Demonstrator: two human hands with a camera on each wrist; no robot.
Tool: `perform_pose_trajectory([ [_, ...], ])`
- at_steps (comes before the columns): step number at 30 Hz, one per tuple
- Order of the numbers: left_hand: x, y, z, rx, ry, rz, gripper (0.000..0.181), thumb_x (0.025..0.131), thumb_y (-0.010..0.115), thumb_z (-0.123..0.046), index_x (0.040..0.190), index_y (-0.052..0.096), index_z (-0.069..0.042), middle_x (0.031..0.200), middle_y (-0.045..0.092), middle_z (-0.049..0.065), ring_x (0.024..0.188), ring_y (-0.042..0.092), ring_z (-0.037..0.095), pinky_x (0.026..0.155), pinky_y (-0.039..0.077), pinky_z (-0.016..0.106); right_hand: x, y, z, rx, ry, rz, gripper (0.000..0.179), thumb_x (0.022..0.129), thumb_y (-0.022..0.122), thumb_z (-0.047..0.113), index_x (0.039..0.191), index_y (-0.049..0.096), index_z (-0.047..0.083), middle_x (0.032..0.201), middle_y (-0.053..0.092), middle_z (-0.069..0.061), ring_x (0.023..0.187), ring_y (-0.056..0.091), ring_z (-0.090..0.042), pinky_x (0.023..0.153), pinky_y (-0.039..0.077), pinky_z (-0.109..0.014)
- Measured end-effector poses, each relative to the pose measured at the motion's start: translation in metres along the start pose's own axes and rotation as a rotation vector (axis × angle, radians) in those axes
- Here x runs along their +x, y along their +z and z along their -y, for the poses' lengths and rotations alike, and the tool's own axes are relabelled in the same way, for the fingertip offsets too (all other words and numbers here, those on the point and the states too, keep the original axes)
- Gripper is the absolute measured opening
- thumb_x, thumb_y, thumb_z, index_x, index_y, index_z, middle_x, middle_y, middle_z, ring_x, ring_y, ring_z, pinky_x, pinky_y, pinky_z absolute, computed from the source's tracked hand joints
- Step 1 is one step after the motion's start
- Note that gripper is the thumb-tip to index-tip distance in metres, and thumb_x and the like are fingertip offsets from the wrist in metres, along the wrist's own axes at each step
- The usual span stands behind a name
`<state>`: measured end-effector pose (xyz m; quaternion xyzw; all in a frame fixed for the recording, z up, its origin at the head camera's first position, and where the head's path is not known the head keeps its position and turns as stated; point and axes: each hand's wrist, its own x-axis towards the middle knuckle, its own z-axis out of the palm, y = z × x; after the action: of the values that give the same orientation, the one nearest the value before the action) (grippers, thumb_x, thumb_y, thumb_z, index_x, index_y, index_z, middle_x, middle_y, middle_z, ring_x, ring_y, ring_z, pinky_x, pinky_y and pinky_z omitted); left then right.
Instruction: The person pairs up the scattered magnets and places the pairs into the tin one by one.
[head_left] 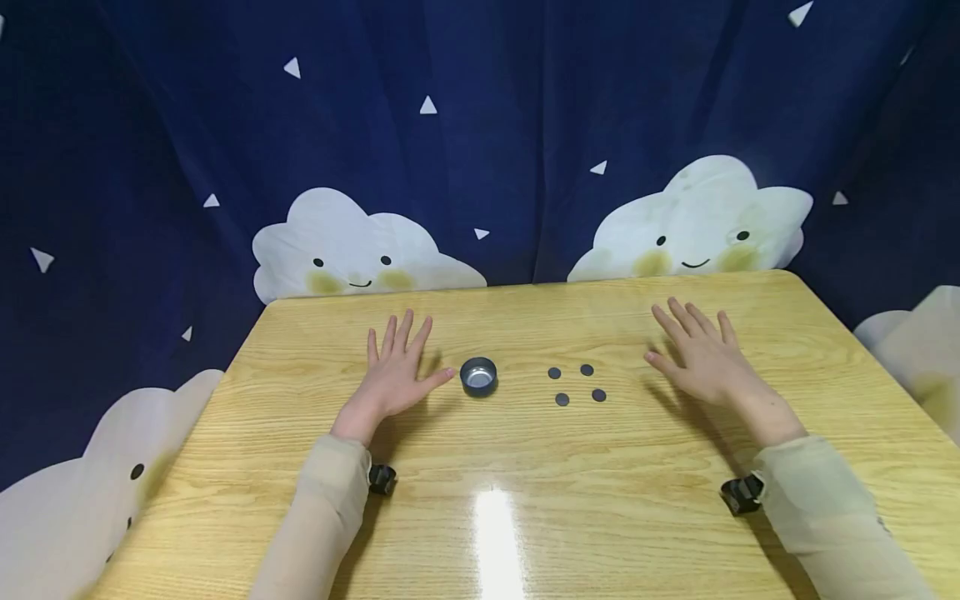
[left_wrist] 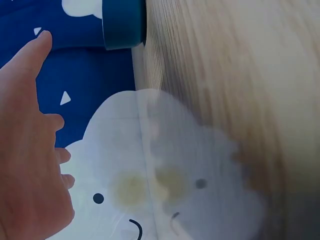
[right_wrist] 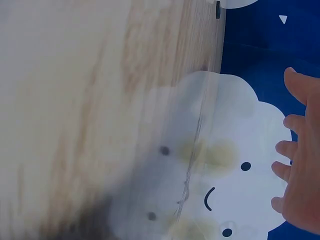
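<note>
A small round dark bowl (head_left: 478, 390) with a shiny metal inside stands on the wooden table. Just left of it is my left hand (head_left: 396, 379), fingers spread and thumb tip close to the bowl's rim. In the left wrist view, the dark teal side of the bowl (left_wrist: 122, 25) shows at the top, beyond the thumb. Several flat dark discs (head_left: 562, 400) lie in a loose square to the right of the bowl. Farther right, my right hand (head_left: 705, 367) hovers with spread fingers, holding nothing. In the right wrist view, that hand (right_wrist: 305, 155) appears at the right edge.
The light wooden table (head_left: 420, 517) has a bright glare near its front. Behind it hangs a dark blue curtain (head_left: 495, 167) with white clouds and triangles. A black wrist camera (head_left: 382, 479) sits at the left sleeve, another black camera (head_left: 742, 494) at the right sleeve.
</note>
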<state>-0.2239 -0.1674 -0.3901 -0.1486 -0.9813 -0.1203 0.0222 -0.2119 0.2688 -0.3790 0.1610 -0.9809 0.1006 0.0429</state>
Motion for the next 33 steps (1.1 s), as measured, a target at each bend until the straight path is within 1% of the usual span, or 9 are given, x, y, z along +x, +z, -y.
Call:
perform_pose_trajectory([
  [3,0.0,0.001,-0.002,-0.003,0.004,0.002,0.089,0.081,0.039,-0.07,0.148,0.006,-0.021,0.153,-0.007,0.009,0.138,-0.011,0.031,0.105,-0.012,0.056,0.0,0.0,0.001,0.003,-0.01,-0.002,0.073,0.093,0.038,0.051,0.148,0.007,0.015,0.151,0.006,-0.019,0.136,0.008,-0.043,0.102,-0.009,-0.062],
  [6,0.0,0.002,-0.005,-0.006,0.013,0.002,0.088,0.081,0.039,-0.069,0.148,0.007,-0.021,0.153,-0.007,0.008,0.138,-0.01,0.032,0.105,-0.012,0.055,0.0,0.0,0.003,0.001,-0.015,-0.007,0.073,0.092,0.038,0.052,0.147,0.009,0.014,0.151,0.007,-0.018,0.136,0.009,-0.042,0.103,-0.007,-0.062],
  [11,0.001,0.007,-0.01,-0.012,0.03,-0.004,0.09,0.08,0.039,-0.072,0.148,0.01,-0.021,0.153,-0.004,0.008,0.139,-0.009,0.031,0.106,-0.011,0.055,0.0,0.001,0.006,0.026,-0.026,-0.001,0.072,0.093,0.038,0.051,0.147,0.01,0.013,0.151,0.008,-0.019,0.135,0.009,-0.042,0.103,-0.008,-0.061],
  [13,0.001,0.009,-0.011,-0.016,0.039,0.001,0.089,0.08,0.039,-0.071,0.148,0.01,-0.02,0.153,-0.004,0.009,0.139,-0.008,0.031,0.106,-0.011,0.055,0.001,0.001,0.008,0.035,-0.028,0.009,0.072,0.093,0.038,0.051,0.147,0.009,0.014,0.151,0.009,-0.019,0.135,0.01,-0.043,0.103,-0.009,-0.061],
  [15,0.001,0.01,-0.013,-0.014,0.035,0.014,0.089,0.08,0.039,-0.071,0.148,0.01,-0.021,0.153,-0.004,0.008,0.139,-0.008,0.03,0.106,-0.012,0.054,0.001,0.001,0.009,0.038,-0.028,0.019,0.073,0.093,0.037,0.052,0.147,0.009,0.014,0.15,0.01,-0.02,0.135,0.011,-0.043,0.103,-0.009,-0.061],
  [20,0.001,0.009,-0.019,0.002,0.044,0.026,0.088,0.081,0.039,-0.07,0.148,0.01,-0.021,0.153,-0.003,0.008,0.139,-0.008,0.029,0.107,-0.01,0.054,0.003,0.002,0.013,0.039,-0.03,0.038,0.073,0.092,0.038,0.052,0.147,0.011,0.012,0.149,0.015,-0.021,0.133,0.014,-0.044,0.103,-0.006,-0.062],
  [24,0.003,0.006,-0.025,-0.008,0.062,0.035,0.087,0.081,0.041,-0.069,0.147,0.013,-0.02,0.153,-0.002,0.008,0.139,-0.008,0.029,0.107,-0.01,0.054,0.003,0.003,0.015,0.037,-0.035,0.062,0.074,0.092,0.038,0.054,0.147,0.012,0.011,0.149,0.016,-0.021,0.133,0.016,-0.044,0.103,-0.003,-0.062],
  [29,0.007,0.005,-0.033,-0.005,0.063,0.069,0.088,0.08,0.04,-0.071,0.147,0.011,-0.024,0.153,-0.005,0.005,0.139,-0.012,0.026,0.107,-0.012,0.052,0.004,0.006,0.017,0.047,-0.042,0.081,0.074,0.091,0.04,0.053,0.147,0.014,0.012,0.149,0.016,-0.02,0.134,0.016,-0.043,0.104,-0.003,-0.061],
  [33,0.01,0.004,-0.038,-0.002,0.081,0.088,0.086,0.081,0.041,-0.07,0.147,0.01,-0.024,0.153,-0.006,0.005,0.139,-0.013,0.025,0.107,-0.012,0.051,0.006,0.009,0.018,0.052,-0.048,0.083,0.073,0.091,0.041,0.052,0.146,0.018,0.01,0.148,0.018,-0.021,0.133,0.017,-0.043,0.104,-0.002,-0.061],
])
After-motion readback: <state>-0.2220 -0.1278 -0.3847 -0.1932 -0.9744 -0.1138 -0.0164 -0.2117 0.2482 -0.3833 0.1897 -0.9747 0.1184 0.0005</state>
